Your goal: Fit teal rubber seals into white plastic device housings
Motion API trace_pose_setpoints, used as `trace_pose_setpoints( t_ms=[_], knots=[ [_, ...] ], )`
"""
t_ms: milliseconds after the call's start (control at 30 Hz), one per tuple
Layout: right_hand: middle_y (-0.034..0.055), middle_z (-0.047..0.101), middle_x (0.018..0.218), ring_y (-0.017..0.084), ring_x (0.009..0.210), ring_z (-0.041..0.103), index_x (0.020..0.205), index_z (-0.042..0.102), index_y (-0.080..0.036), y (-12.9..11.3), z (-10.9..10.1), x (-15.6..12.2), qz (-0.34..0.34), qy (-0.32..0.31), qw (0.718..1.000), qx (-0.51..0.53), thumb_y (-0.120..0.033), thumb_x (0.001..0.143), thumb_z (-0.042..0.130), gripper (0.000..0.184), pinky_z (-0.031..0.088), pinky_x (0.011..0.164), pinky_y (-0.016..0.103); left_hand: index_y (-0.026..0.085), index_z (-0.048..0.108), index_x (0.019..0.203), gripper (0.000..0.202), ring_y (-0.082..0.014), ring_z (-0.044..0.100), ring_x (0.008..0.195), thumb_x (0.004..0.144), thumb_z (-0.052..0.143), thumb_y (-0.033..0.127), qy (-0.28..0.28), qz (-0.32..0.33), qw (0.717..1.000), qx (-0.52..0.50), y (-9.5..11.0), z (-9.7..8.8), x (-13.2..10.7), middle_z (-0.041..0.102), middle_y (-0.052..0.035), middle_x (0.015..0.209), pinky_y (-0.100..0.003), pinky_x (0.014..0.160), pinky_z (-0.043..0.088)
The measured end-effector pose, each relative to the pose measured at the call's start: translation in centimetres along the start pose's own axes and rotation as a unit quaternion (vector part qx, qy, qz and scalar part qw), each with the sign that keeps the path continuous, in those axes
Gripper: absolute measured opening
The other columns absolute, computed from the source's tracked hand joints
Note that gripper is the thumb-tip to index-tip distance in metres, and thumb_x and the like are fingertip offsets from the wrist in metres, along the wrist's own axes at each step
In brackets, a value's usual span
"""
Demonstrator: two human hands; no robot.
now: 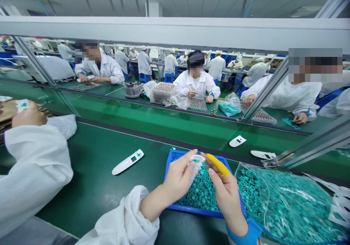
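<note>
My left hand is closed around a small white plastic part, held above a blue tray filled with several small teal rings. My right hand grips a yellow tool, its tip meeting the white part. Both hands hover over the tray at the near edge of the green table.
A clear bag of teal rings lies right of the tray. White thermometer-like devices lie on the green belt. A co-worker's white sleeve fills the left. Several people in white coats sit across. Metal frame bars cross at right.
</note>
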State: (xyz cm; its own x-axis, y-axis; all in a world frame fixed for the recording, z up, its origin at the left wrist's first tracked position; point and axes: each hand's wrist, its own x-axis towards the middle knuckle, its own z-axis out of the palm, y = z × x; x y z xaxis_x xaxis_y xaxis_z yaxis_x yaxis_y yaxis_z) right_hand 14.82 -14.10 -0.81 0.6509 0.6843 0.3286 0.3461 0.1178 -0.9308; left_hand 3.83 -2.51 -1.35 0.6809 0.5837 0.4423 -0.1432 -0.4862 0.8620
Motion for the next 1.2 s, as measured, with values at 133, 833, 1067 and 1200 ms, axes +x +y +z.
trace_pose_setpoints(
  t_ms=[133, 833, 1067, 1200],
  knots=[
    [0.0110, 0.067, 0.115, 0.023, 0.105, 0.063, 0.119, 0.059, -0.019, 1.5, -2.6, 1.6, -0.017, -0.066, 0.976, -0.209, -0.040, 0.090, 0.045, 0.039, 0.050, 0.090, 0.041, 0.017, 0.048, 0.129, 0.042, -0.0184, 0.064, 0.090, 0.095, 0.029, 0.034, 0.037, -0.144, 0.977, 0.151, -5.3, -4.8, 0.1, 0.062, -0.0107, 0.116, -0.029, 0.075, 0.051],
    [0.0085, 0.065, 0.101, 0.020, 0.090, 0.063, 0.095, 0.064, -0.013, 4.8, 0.8, 3.6, -0.040, -0.437, 0.726, -0.529, -0.021, 0.087, 0.054, 0.015, 0.049, 0.079, 0.036, 0.017, 0.054, 0.121, 0.038, -0.0226, 0.056, 0.104, 0.093, 0.036, 0.036, -0.022, -0.128, 0.871, 0.473, -7.1, -8.0, 3.7, 0.056, -0.0095, 0.112, -0.031, 0.083, 0.046],
    [0.0051, 0.066, 0.098, 0.016, 0.089, 0.062, 0.093, 0.063, -0.014, 5.7, 0.9, 3.1, -0.032, -0.427, 0.740, -0.519, -0.032, 0.089, 0.056, 0.020, 0.050, 0.082, 0.038, 0.018, 0.056, 0.115, 0.030, -0.0217, 0.055, 0.107, 0.091, 0.049, 0.035, -0.201, -0.019, 0.883, 0.424, -5.3, 4.9, 15.1, 0.057, -0.0077, 0.118, -0.041, 0.090, 0.047],
    [0.0096, 0.069, 0.096, 0.022, 0.087, 0.065, 0.095, 0.065, -0.013, 5.1, 0.1, 2.8, -0.028, -0.383, 0.774, -0.503, -0.022, 0.087, 0.054, 0.017, 0.050, 0.078, 0.038, 0.015, 0.055, 0.117, 0.034, -0.0213, 0.059, 0.100, 0.089, 0.054, 0.034, -0.268, -0.029, 0.878, 0.395, -5.6, 14.1, 18.4, 0.057, -0.0094, 0.117, -0.043, 0.085, 0.051]
  ],
)
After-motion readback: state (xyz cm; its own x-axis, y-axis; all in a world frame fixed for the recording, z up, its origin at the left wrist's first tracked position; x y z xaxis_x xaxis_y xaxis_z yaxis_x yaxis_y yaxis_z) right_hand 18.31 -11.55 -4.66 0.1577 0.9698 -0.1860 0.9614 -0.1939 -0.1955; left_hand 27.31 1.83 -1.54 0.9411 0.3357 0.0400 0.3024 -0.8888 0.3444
